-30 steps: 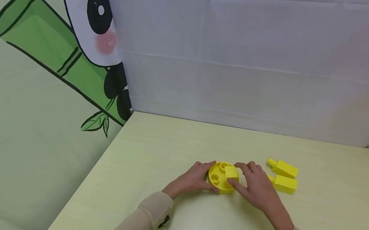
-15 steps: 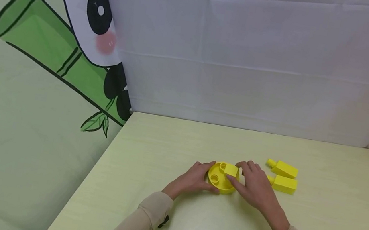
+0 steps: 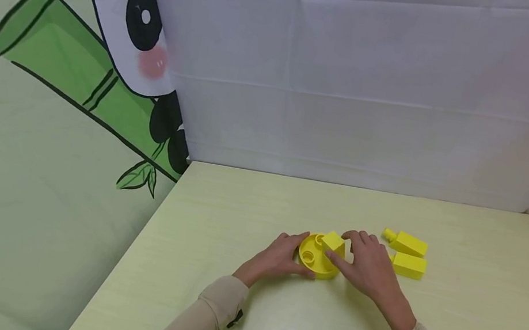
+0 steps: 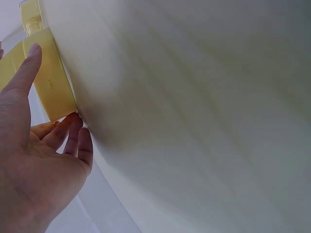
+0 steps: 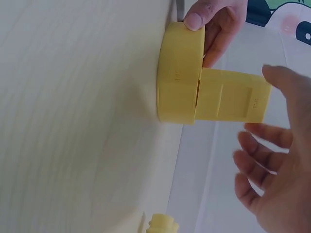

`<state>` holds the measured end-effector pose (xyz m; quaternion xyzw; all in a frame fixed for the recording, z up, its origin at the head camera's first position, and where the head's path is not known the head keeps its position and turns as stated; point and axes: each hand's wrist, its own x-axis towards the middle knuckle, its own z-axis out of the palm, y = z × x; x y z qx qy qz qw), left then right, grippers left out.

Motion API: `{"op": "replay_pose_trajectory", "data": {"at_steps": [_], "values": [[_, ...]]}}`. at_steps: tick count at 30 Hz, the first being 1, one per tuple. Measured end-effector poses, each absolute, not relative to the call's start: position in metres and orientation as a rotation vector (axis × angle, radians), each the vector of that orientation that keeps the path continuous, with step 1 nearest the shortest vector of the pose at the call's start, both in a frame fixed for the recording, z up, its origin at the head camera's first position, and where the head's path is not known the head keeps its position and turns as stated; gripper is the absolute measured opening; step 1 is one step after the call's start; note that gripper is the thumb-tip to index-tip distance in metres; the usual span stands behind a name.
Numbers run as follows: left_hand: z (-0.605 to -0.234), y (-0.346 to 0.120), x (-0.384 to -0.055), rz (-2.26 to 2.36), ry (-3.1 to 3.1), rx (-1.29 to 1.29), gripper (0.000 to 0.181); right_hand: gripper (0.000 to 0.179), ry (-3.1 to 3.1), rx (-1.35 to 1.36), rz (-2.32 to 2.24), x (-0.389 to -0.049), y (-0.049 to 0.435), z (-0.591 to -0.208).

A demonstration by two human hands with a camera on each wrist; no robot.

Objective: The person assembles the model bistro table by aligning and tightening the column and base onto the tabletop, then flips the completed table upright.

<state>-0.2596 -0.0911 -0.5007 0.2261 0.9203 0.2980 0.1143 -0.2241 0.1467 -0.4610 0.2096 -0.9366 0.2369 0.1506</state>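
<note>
A round yellow base with a raised rim lies on the table, showing ring-shaped sockets inside. My left hand grips its left side, thumb at the near edge and fingers at the far edge. On the right part of the base stands a yellow square post. My right hand pinches the post near its top between thumb and index finger; the other fingers are loosely bent. In the right wrist view the post rises straight from the base. Its lower end is hidden inside the rim.
Two more yellow posts lie right of the base, one farther back and one nearer. The back one shows a narrow threaded end. Behind the pale table hangs a white cloth with a panda and bamboo print.
The square post has turned about its upright axis, so a corner now points toward me. My right hand has shifted slightly right; the left hand and base stay put.
</note>
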Motion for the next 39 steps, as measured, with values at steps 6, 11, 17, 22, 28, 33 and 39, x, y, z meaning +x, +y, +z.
{"op": "replay_pose_trajectory", "data": {"at_steps": [6,11,17,22,28,33,39], "values": [[-0.499,-0.09,-0.259,0.872,2.702,0.647,0.101,0.048,-2.71,0.658,0.722,-0.224,0.146,-0.46],[-0.499,-0.09,-0.258,0.888,2.692,0.649,0.102,0.038,-2.712,0.507,0.639,-0.222,0.14,-0.459],[-0.501,-0.091,-0.26,0.881,2.697,0.673,0.102,0.051,-2.732,0.472,0.602,-0.22,0.139,-0.455],[-0.501,-0.091,-0.26,0.866,2.697,0.667,0.102,0.054,-2.764,0.573,0.646,-0.225,0.145,-0.455],[-0.5,-0.09,-0.26,0.878,2.691,0.641,0.102,0.049,-2.753,0.462,0.678,-0.227,0.148,-0.454],[-0.501,-0.091,-0.261,0.869,2.695,0.643,0.102,0.049,-2.769,0.491,0.657,-0.227,0.148,-0.455],[-0.502,-0.093,-0.261,0.868,2.695,0.661,0.102,0.049,-2.769,0.403,0.613,-0.221,0.148,-0.456]]}}
